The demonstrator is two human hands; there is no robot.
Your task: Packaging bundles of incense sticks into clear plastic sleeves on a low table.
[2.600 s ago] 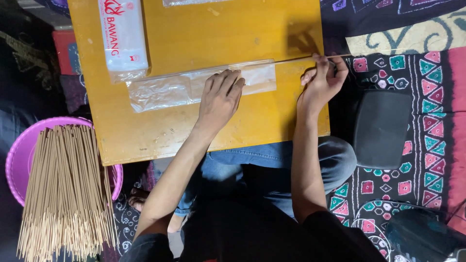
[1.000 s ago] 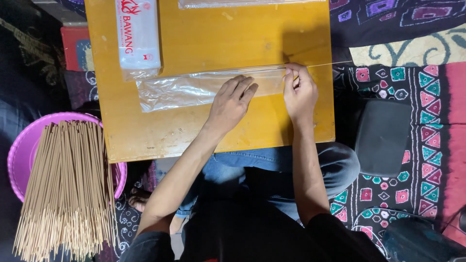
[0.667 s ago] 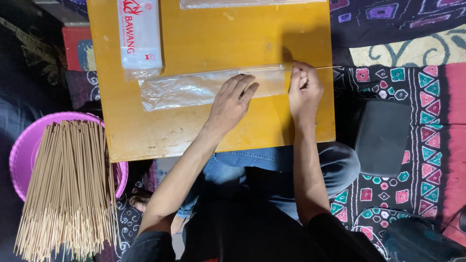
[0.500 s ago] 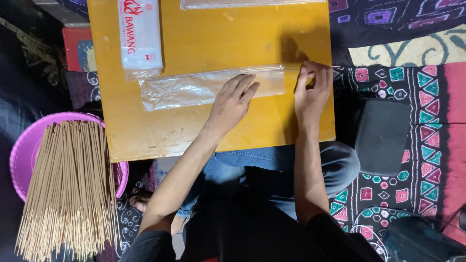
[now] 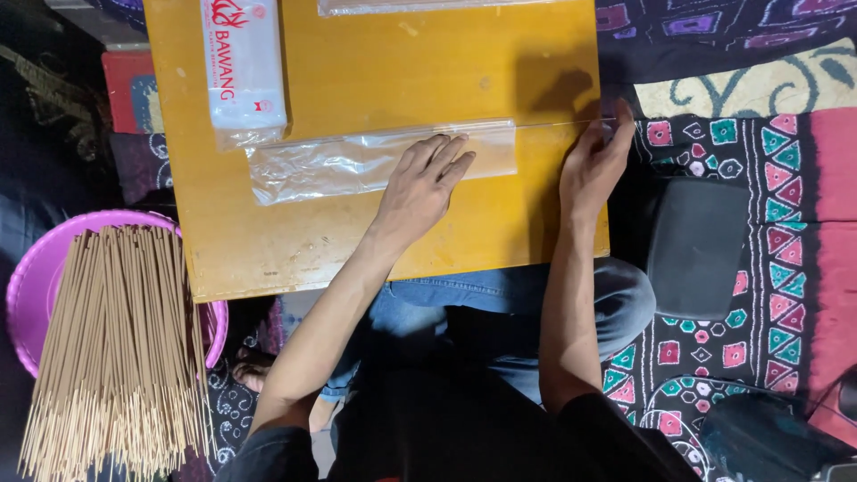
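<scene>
1. Clear plastic sleeve (image 5: pixel 357 165): long, narrow and see-through, it lies flat across the middle of the yellow wooden table (image 5: pixel 375 62), with its open end toward my right side.
2. My left hand (image 5: pixel 420 192) rests palm down on the sleeve's right half, fingers stretched out flat and close together, pressing the plastic against the table rather than gripping anything.
3. My right hand (image 5: pixel 594 165) sits at the table's right edge, just past the sleeve's mouth. Its fingers are curled in and pinched on a thin stick (image 5: pixel 558 124) that runs in line with the sleeve's upper edge; the stick is so fine here that I cannot tell how far its tip reaches into the plastic.
4. A white rectangular packet with red print (image 5: pixel 245 67) lies at the table's far left, its long side running away from me, with its clear, crumpled lower end just beside the sleeve's left tip.
5. Another clear packet (image 5: pixel 428 5) shows only as a strip at the table's far edge, cut off by the top of the view.
6. Left of the table, on the floor, a large bundle of tan sticks (image 5: pixel 116 348) fans out across a round purple basin (image 5: pixel 36 268).
7. To my right, a dark grey cushion (image 5: pixel 696 245) rests on a patterned cloth (image 5: pixel 777 152) of pink, teal and black shapes, well apart from the sleeve.
</scene>
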